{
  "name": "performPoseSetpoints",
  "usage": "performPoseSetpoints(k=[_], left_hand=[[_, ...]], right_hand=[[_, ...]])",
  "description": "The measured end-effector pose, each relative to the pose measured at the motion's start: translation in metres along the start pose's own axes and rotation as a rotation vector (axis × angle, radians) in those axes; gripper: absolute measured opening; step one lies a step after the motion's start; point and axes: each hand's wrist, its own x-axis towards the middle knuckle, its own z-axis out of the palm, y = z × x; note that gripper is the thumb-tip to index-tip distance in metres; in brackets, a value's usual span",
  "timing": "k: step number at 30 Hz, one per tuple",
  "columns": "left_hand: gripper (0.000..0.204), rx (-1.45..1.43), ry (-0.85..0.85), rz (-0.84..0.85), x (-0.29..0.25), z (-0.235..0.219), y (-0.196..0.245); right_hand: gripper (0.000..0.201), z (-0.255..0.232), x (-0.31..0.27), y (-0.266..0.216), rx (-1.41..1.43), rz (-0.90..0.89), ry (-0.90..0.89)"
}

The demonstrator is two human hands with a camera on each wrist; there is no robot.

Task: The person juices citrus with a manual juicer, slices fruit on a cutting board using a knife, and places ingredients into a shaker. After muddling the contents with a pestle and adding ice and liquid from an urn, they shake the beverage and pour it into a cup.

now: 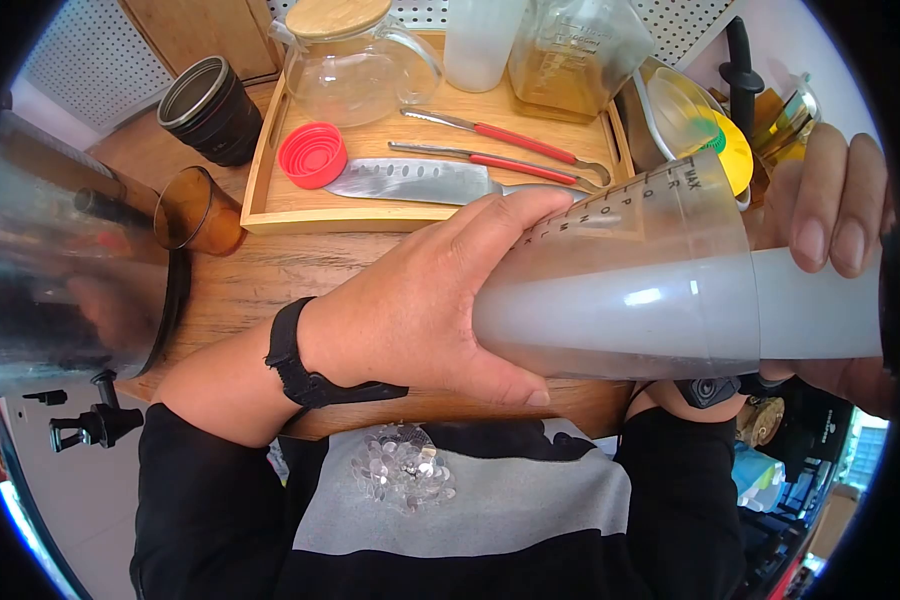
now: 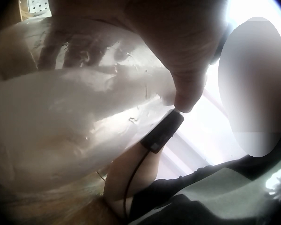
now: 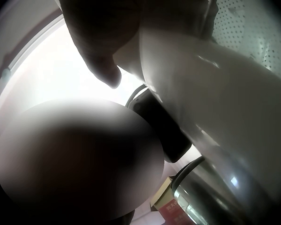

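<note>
My left hand grips the base end of a large clear plastic cup with letter markings, tipped on its side above the table. A translucent whitish cylinder lies partly inside it and sticks out at the right. The fingers of my right hand curl over the outer part of that cylinder. In the left wrist view the clear wall fills the left side under my left hand. The right wrist view shows the pale cylinder beside my right hand.
Behind the cup, a wooden tray holds a knife, red-handled tools, a red lid, a glass teapot and a jar. An amber glass, black lens-shaped cup and large dark container stand left.
</note>
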Motion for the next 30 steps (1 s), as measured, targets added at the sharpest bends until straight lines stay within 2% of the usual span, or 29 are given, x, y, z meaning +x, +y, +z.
performPoseSetpoints(k=[3, 4, 5, 9, 10, 13, 14, 16, 18, 19, 21, 22, 23, 24, 30], left_hand=[[0.102, 0.002, 0.002, -0.002, 0.000, 0.000, 0.001], [0.102, 0.005, 0.004, -0.006, 0.000, 0.000, 0.002], [0.102, 0.004, 0.004, -0.007, 0.000, -0.001, 0.003], [0.102, 0.007, 0.002, -0.024, -0.001, -0.001, 0.004], [0.102, 0.022, 0.004, -0.018, -0.001, -0.001, 0.004], [0.102, 0.010, -0.003, -0.033, -0.001, -0.001, 0.004], [0.102, 0.010, -0.004, -0.033, -0.001, -0.001, 0.004], [0.102, 0.040, 0.012, -0.005, -0.001, -0.001, 0.004], [0.102, 0.029, 0.006, -0.006, -0.001, -0.001, 0.004], [0.102, 0.019, -0.001, -0.006, 0.000, -0.001, 0.003], [0.103, 0.023, 0.003, 0.005, -0.001, -0.001, 0.002], [0.103, 0.026, 0.007, 0.016, -0.001, 0.000, 0.001], [0.103, 0.026, 0.007, 0.017, 0.000, 0.000, 0.001], [0.103, 0.009, 0.001, 0.000, 0.000, 0.000, 0.001], [0.104, 0.000, -0.007, -0.020, -0.001, -0.001, 0.002]], right_hand=[[0.012, -0.004, -0.010, -0.005, 0.013, 0.030, 0.009], [0.012, 0.088, 0.039, -0.016, 0.018, 0.041, 0.012], [0.012, 0.103, 0.056, -0.014, 0.024, 0.051, 0.015], [0.013, 0.097, 0.046, -0.019, 0.041, 0.092, 0.018], [0.013, 0.011, -0.001, -0.009, 0.045, 0.101, 0.020], [0.013, 0.038, 0.017, -0.012, 0.058, 0.129, 0.028], [0.014, 0.098, 0.046, -0.022, 0.062, 0.139, 0.031], [0.014, 0.114, 0.061, -0.021, 0.072, 0.160, 0.034], [0.014, 0.095, 0.038, -0.026, 0.081, 0.179, 0.036], [0.015, 0.043, 0.022, -0.014, 0.085, 0.189, 0.038], [0.015, 0.041, 0.020, -0.015, 0.092, 0.208, 0.043], [0.015, 0.107, 0.044, -0.030, 0.096, 0.218, 0.046], [0.015, 0.116, 0.055, -0.028, 0.100, 0.227, 0.048], [0.016, 0.105, 0.038, -0.033, 0.104, 0.237, 0.052], [0.017, 0.116, 0.052, -0.031, 0.135, 0.296, 0.062]])
